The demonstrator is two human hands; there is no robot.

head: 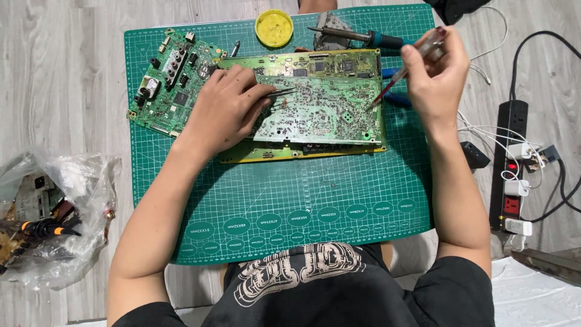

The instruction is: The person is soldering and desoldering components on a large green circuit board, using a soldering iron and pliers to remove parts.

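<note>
Circuit board [315, 97], large and green, lies solder side up at the far middle of the green cutting mat [302, 200]. I see my left hand [227, 109] resting on the board's left part, fingers curled, pinching tweezers [279, 92] whose tips point right over the board. My right hand [436, 75] hovers off the board's right edge, closed on a red-tipped probe [393, 85] touching the board. A smaller board [172, 82] sits at the mat's far left corner; soldering iron [354, 37] and yellow tin [274, 28] lie along the far edge.
</note>
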